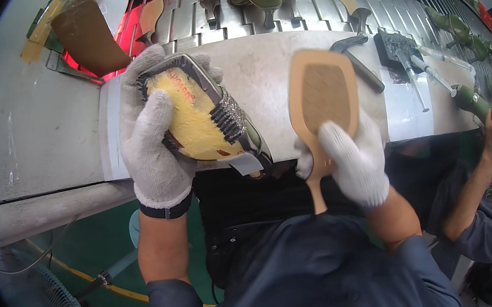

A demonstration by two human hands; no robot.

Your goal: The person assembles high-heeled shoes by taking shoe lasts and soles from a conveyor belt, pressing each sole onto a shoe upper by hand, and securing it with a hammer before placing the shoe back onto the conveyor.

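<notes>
While left hand [153, 134] clamps yellow-bottomed shoe upper [196, 118] above bench [261, 74], right hand [357, 160], well apart, grips tan outsole [320, 103] by narrow waist. I judge step as readying parts for joining; next move calls for aligning tan outsole with upper's bottom.

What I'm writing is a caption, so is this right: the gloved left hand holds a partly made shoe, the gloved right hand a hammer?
Not the hammer: the head view shows the right hand holding a tan sole. The left hand does hold the partly made shoe.
</notes>
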